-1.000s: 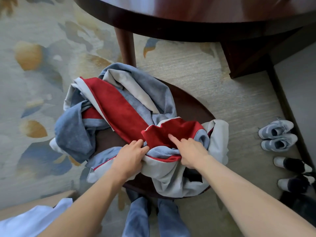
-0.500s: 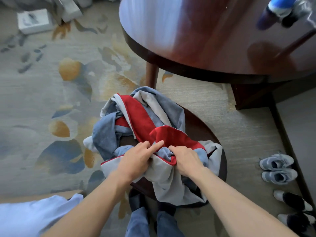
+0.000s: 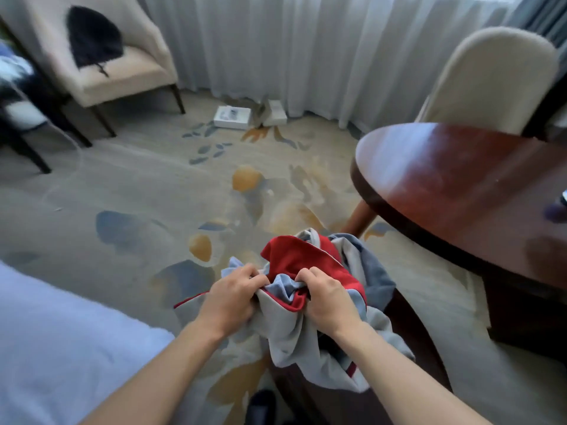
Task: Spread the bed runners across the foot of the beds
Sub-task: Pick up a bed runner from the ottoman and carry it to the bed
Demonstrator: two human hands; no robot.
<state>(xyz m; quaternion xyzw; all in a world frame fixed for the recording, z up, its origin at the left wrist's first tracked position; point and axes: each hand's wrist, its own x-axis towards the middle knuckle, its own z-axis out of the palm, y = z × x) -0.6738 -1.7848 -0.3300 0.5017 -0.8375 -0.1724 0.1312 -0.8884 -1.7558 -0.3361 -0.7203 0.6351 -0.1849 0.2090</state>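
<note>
Both hands, left hand (image 3: 231, 297) and right hand (image 3: 326, 297), now bunch the runner (image 3: 302, 260), lifting it off the stool (image 3: 411, 329); bed (image 3: 61, 338) sits left of them, spreading not started.

Just one camera here, strapped to the person's head, wide-angle, so the edges bend a lot. It faces forward and down, with both forearms running up from the bottom edge to the bunched bed runner (image 3: 310, 271), which sits close under the lens. Further off it catches patterned carpet (image 3: 138, 185), the round wooden table (image 3: 460, 179) at right and curtains (image 3: 291, 47) along the top.
</note>
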